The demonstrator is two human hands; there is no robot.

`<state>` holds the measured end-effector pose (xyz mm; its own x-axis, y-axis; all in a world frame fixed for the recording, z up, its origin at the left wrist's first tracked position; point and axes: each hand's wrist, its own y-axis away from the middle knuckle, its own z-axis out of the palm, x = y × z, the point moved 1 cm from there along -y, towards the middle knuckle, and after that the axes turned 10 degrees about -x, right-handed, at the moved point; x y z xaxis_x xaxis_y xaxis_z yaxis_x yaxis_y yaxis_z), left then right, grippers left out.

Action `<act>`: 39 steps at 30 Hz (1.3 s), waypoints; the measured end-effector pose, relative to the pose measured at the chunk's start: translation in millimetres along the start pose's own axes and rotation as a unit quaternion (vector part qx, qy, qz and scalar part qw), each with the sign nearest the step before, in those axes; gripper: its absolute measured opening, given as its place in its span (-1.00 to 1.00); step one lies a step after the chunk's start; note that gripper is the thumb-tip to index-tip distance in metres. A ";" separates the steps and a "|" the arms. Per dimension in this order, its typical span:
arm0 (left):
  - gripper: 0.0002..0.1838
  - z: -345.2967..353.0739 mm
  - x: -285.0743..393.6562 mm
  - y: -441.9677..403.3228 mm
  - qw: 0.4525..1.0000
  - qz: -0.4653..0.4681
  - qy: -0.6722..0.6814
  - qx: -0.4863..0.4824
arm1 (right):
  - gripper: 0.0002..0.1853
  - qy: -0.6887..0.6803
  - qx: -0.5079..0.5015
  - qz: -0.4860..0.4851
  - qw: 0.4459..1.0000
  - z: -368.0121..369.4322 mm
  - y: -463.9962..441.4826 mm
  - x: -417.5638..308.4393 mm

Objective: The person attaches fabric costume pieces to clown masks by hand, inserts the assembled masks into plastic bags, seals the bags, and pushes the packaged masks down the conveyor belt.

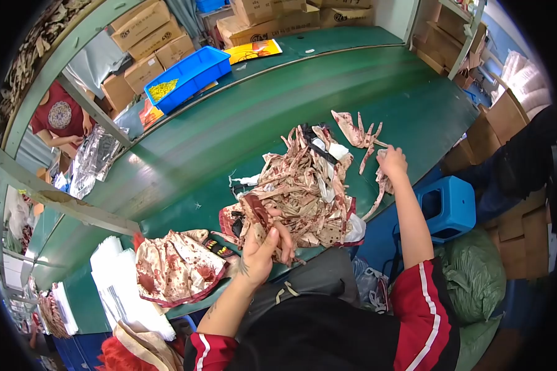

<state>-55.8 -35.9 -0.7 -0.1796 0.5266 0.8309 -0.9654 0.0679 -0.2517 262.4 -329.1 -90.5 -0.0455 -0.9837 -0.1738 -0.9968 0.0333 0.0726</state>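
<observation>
A heap of blood-stained beige cloth pieces [300,179], many cut like gloves with long thin fingers, lies on the green work table. My left hand [260,250] is at the heap's near edge, its fingers curled round a red-stained cloth piece [254,210]. At the table's right edge, my right hand [393,162] grips a stained glove [382,183] that hangs down. Another stained glove [354,131] lies flat just beyond that hand. Left of my left hand rests a doll-like stained garment [176,266] with a dark, toothed patch beside it.
A stack of white sheets [114,284] lies at the left. Across the green table [229,130] stands a blue tray [189,77] with yellow bits in it. A blue stool [449,207] and green sacks [473,266] are at right. Another person [59,117] handles clear plastic bags.
</observation>
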 end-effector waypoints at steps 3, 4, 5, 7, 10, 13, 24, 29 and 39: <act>-0.63 2.7 -5.7 3.0 0.999 -0.023 -0.032 0.000 | -0.56 0.030 -0.006 0.020 0.999 6.2 -6.4 9.9; -0.65 6.2 -5.2 3.1 0.999 -0.036 -0.025 -0.004 | -0.60 0.041 -0.012 0.028 0.999 6.0 -9.0 8.7; -0.65 6.4 -6.4 4.0 0.999 -0.034 -0.025 -0.002 | -0.60 0.042 -0.011 0.026 0.999 5.9 -11.2 7.4; -0.66 5.1 -10.9 6.6 0.997 -0.061 -0.044 -0.007 | -0.69 0.035 -0.018 0.002 0.999 -2.2 -9.7 1.7; -0.66 0.4 -14.2 11.0 0.997 -0.048 -0.053 -0.005 | -0.82 -0.144 0.032 -0.057 0.987 -15.7 -9.5 -7.1; -0.65 -8.6 -13.6 13.7 0.998 -0.036 -0.060 -0.001 | -0.90 -0.443 0.186 -0.293 0.827 -33.9 1.4 -22.3; -0.52 -26.8 12.2 -6.4 0.971 0.093 -0.206 0.082 | -0.84 -0.712 -0.063 -0.458 0.529 -175.0 142.7 -111.0; -0.48 -22.3 40.8 -25.7 0.962 0.168 -0.210 0.045 | -0.84 -0.676 -0.270 -0.493 0.476 -184.8 208.9 -177.4; -0.44 -40.6 29.9 13.9 0.996 0.090 -0.018 0.020 | -0.92 -0.432 -0.072 -0.596 0.673 -126.8 244.7 -282.4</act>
<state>-66.9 15.2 0.5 -0.3561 0.4958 0.7921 -0.9236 -0.0579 -0.3790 39.7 -65.5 100.8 0.6973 0.1747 -0.6952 -0.3456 -0.7677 -0.5396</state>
